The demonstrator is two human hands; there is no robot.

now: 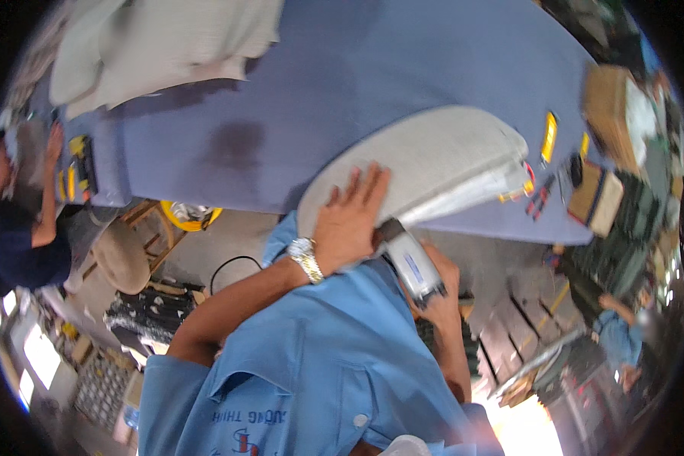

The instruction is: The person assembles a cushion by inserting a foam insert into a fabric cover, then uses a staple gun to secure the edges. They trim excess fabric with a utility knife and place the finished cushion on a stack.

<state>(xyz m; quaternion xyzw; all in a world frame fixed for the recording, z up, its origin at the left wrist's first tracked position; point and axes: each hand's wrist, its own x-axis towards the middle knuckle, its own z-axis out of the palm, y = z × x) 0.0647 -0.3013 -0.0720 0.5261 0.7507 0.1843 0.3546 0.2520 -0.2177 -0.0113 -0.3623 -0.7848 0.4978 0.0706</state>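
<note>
- We see a blue-covered table [403, 53] running across the view, its near edge just in front of the body.
- At its far left, we note a stack of pale grey pieces [175, 45], well apart from the work.
- The grey cushion [441, 144] lies at the near edge, long side curved away, its pale underside [463, 194] showing along the side toward the body.
- Left hand [353, 220]: flat on the cushion, fingers a little spread, pressing rather than gripping.
- Right hand [439, 281]: curled round the grey staple gun [414, 266]; the handle is mostly hidden, so we cannot tell if the trigger is pressed.
- Its dark nose is at the cushion's near edge, close to the left thumb; contact unclear. We judge the step to be fastening that edge. The next move likely calls for steady pressure, the nose seated square and the thumb clear.
- Yellow knife [549, 139] and red-handled pliers [538, 201] lie to the right, untouched.
</note>
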